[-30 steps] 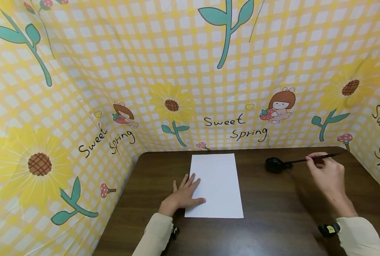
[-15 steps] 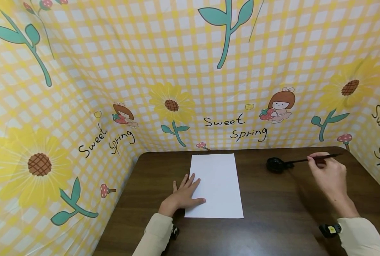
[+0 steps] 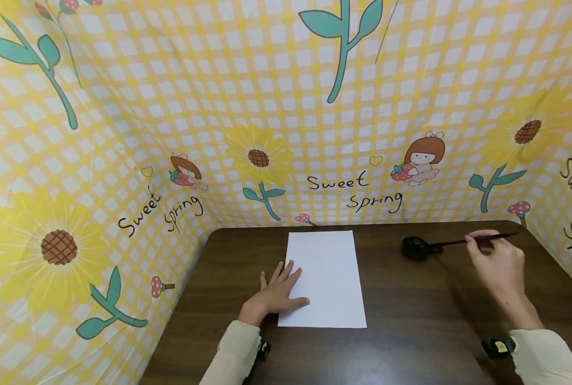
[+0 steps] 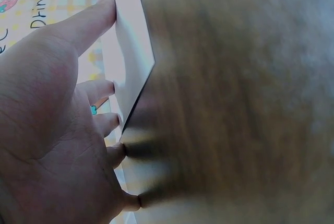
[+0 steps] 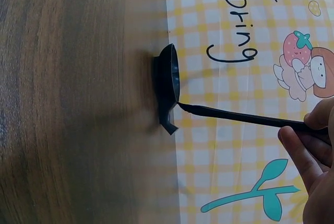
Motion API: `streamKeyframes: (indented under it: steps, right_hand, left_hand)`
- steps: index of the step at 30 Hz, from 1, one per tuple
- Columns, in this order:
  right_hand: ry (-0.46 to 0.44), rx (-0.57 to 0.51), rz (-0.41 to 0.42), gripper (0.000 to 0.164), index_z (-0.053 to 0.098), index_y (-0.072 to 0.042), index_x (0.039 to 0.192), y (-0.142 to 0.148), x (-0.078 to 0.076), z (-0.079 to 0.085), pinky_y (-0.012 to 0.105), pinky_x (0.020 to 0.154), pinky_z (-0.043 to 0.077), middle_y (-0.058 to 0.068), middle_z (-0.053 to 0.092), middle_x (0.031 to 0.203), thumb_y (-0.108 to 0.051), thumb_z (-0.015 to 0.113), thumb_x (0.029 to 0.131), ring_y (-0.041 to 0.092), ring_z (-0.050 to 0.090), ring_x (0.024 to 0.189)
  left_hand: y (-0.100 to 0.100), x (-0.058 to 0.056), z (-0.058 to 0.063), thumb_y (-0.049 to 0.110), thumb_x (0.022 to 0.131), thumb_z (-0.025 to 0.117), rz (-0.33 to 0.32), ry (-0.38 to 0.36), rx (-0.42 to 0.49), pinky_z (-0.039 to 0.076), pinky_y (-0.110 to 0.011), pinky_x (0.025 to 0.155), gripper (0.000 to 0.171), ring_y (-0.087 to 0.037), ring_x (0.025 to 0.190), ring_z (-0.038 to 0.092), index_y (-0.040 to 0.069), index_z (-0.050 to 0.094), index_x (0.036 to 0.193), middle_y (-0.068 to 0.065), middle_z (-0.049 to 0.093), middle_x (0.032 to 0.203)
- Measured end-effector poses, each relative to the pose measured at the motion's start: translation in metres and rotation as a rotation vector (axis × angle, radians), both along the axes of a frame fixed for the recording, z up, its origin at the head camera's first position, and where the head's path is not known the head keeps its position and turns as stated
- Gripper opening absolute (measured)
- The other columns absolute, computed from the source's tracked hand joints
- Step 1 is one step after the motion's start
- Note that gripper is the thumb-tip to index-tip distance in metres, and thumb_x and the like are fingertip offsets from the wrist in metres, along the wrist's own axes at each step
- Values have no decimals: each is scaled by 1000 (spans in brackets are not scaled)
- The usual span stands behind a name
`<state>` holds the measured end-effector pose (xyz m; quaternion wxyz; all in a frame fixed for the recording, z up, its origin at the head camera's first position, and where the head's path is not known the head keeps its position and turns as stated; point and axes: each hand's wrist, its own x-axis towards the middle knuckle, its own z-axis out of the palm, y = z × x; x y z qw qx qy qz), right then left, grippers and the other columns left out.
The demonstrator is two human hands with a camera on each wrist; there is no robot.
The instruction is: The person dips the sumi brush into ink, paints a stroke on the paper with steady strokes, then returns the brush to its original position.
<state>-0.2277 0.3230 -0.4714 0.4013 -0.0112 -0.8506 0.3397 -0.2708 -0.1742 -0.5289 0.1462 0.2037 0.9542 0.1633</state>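
Observation:
A white sheet of paper [image 3: 329, 278] lies on the dark wooden table. My left hand [image 3: 277, 293] rests on the sheet's left edge with its fingers spread; in the left wrist view the left hand [image 4: 57, 109] has thumb and fingertips down at the paper's border. At the right, my right hand [image 3: 500, 267] pinches a dark writing brush [image 3: 459, 241] by its handle. The brush tip [image 5: 182, 106] meets the rim of a small black ink dish [image 5: 166, 80], near its short spout-like end. From above, the ink dish [image 3: 415, 248] sits near the table's back edge.
A yellow checked cloth [image 3: 286, 107] with flowers and lettering hangs behind the table and along both sides. Bare wooden table top [image 3: 401, 310] lies between the paper and the right forearm. Each wrist carries a small black camera [image 3: 497, 347].
My right hand has shifted slightly to the right, drawing the brush along; the ink dish also moved a little right early on. The left hand and paper stay put.

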Motion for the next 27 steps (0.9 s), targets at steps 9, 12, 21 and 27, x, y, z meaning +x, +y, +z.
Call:
streamKeyframes:
  steps: [9, 12, 21, 27]
  right_hand:
    - [12, 4, -4, 9, 76, 4, 98, 1, 1, 1, -8, 72, 35, 25, 77, 92, -4, 72, 96, -39, 42, 82]
    - [5, 5, -7, 10, 76, 4, 98, 2, 1, 0, -8, 72, 35, 25, 77, 93, -5, 72, 96, -39, 42, 82]
    - [-9, -13, -31, 12, 76, 4, 99, 6, 2, -3, -8, 73, 34, 25, 77, 92, -8, 72, 97, -39, 42, 81]
    - [-12, -20, -47, 13, 76, 4, 99, 8, 3, -2, -8, 72, 34, 25, 77, 92, -8, 72, 97, -40, 41, 79]
  left_hand:
    - [-2, -6, -8, 71, 96, 62, 1, -10, 59, -10, -83, 120, 98, -42, 167, -3, 19, 27, 171, -11, 6, 181]
    - [-4, -9, -15, 77, 94, 60, 6, -1, 78, -12, -82, 119, 101, -41, 167, -4, 21, 26, 171, -10, 5, 182]
    - [-4, -11, -17, 74, 95, 62, 7, -2, 32, -11, -82, 120, 99, -38, 168, -4, 22, 26, 171, -9, 5, 182]
    - [1, -1, 2, 67, 99, 61, 5, -4, -3, -5, -83, 121, 93, -41, 168, 1, 19, 26, 171, -11, 8, 181]
